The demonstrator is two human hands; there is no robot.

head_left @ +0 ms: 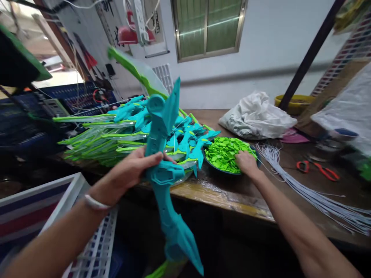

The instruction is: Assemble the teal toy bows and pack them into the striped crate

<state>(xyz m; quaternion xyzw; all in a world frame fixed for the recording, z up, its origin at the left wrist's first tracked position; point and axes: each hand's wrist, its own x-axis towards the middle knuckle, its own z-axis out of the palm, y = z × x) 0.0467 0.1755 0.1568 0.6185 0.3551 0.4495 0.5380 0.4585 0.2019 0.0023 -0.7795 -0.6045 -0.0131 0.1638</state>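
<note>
My left hand (135,170) is wrapped round the middle of a teal plastic toy bow (165,162), held upright in front of the table edge. Its green and clear upper limb (139,71) curves up to the left. My right hand (246,162) reaches into a dark bowl (220,171) filled with small bright green plastic pieces (224,152); its fingers curl down into the pieces, and whether they hold any is hidden. A pile of finished teal and green toy bows (116,135) lies on the wooden table (220,193) behind my left hand.
A bundle of white cords (304,189) runs along the table at right. Red-handled scissors (319,168) lie beyond it. A white plastic bag (257,116) and a yellow basin (295,102) sit at the back. A white crate (95,247) stands below left.
</note>
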